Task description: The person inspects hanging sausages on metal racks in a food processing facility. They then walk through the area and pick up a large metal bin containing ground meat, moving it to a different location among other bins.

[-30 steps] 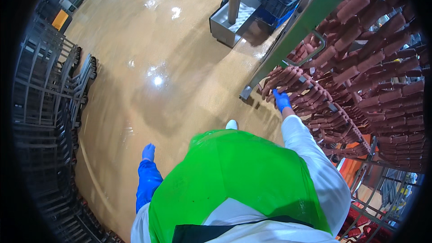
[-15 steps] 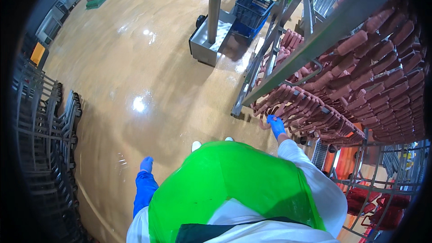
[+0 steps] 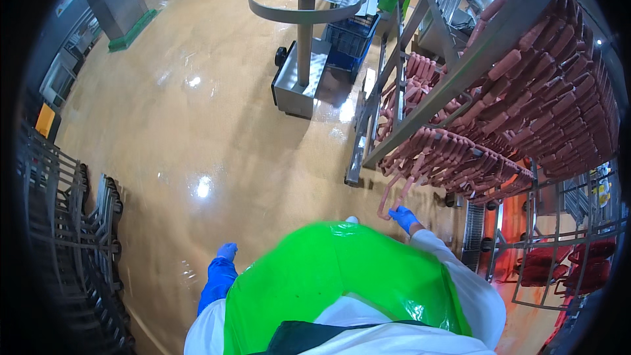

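Observation:
My right hand (image 3: 403, 218), in a blue glove, is closed on the lower end of a string of sausages (image 3: 388, 195). This loop of pinkish-red links hangs out from the near corner of a tall metal rack (image 3: 453, 75). Row upon row of linked sausages (image 3: 545, 85) fill the rack above and beyond my hand. My left hand (image 3: 227, 250), also gloved in blue and with a blue sleeve cover, hangs at my left side over the floor. Its fingers look curled in, with nothing visible in them.
A wheeled metal stand (image 3: 299, 95) with a ring stands ahead, beside a blue crate (image 3: 351, 39). Dark metal frames on wheels (image 3: 59, 223) line the left side. At the right is a wire-sided trolley (image 3: 559, 223) with dark red pieces. A pillar (image 3: 115, 6) stands far left on wet floor.
My right hand has drawn away from the rack toward me, pulling the sausage string out into a longer loop. My left hand has shifted slightly right and lower in view. The view has tilted up.

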The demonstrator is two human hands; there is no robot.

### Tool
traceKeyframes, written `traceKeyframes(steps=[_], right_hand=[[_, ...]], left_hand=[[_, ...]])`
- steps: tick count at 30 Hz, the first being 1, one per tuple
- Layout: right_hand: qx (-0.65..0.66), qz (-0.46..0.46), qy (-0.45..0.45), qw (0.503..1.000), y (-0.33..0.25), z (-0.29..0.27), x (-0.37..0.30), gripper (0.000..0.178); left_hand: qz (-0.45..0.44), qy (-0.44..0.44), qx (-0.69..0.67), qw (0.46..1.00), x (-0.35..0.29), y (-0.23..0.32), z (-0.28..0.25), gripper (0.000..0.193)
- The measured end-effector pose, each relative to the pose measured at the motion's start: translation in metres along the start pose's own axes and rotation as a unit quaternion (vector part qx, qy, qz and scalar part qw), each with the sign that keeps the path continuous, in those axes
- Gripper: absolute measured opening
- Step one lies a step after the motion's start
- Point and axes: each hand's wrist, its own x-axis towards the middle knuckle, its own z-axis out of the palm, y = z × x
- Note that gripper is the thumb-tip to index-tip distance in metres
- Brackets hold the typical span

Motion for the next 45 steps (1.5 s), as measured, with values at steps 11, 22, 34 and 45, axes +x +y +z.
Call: traceKeyframes(steps=[11,22,34,45], right_hand=[[-0.042,-0.091,0.003,0.995,0.029,0.021,0.017,0.044],[0.061,-0.099,0.029,0.993,0.018,0.002,0.062,0.047],[0.255,-0.041,0.030,0.966,0.009,0.001,0.131,0.026],[0.481,0.102,0.108,0.864,-0.096,0.026,0.029,0.036]], left_hand=[[-0.097,0.024,-0.157,0.983,0.032,0.025,-0.036,0.048],[-0.123,0.005,-0.151,0.981,0.032,0.078,-0.041,0.055],[0.039,0.013,-0.015,0.999,0.041,0.074,-0.051,0.038],[-0.138,0.012,-0.344,0.929,0.091,-0.018,-0.082,0.045]])
